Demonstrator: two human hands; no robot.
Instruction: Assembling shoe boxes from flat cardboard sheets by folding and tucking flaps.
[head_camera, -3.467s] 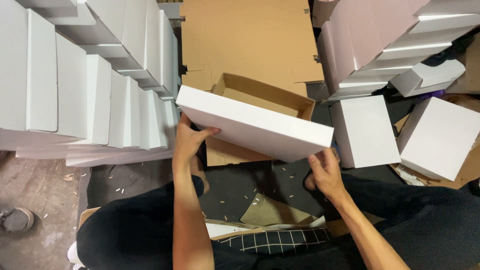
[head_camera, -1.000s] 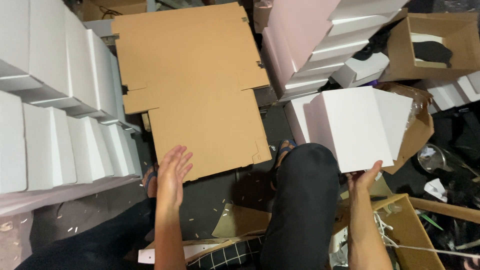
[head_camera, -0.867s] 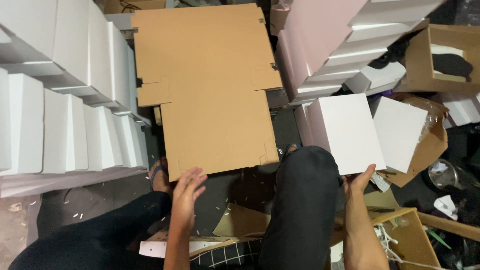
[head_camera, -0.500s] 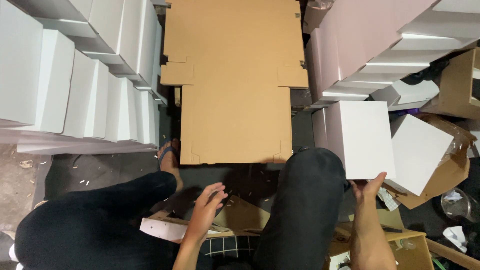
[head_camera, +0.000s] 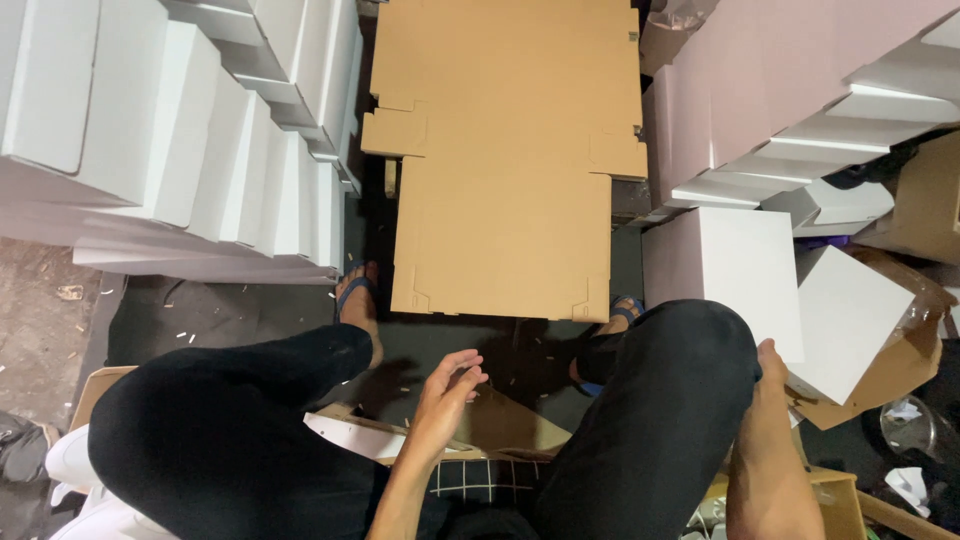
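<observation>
Overhead, seated person, knees apart. Left hand (head_camera: 445, 390) hangs between the knees, fingers loosely curled, empty, just above a cardboard scrap (head_camera: 510, 425). Right hand (head_camera: 772, 362) reaches past the right knee to the white box (head_camera: 730, 265); grip mostly hidden, seemingly touching its near edge. Flat brown cardboard sheets (head_camera: 505, 170) lie ahead on the floor.

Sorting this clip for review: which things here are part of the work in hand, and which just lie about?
In hand:
- left hand, empty, over the gap between the knees
- right hand at the white box
- flat cardboard sheets

Lying about:
- white box stacks
- pink boxes
- paper scraps
</observation>
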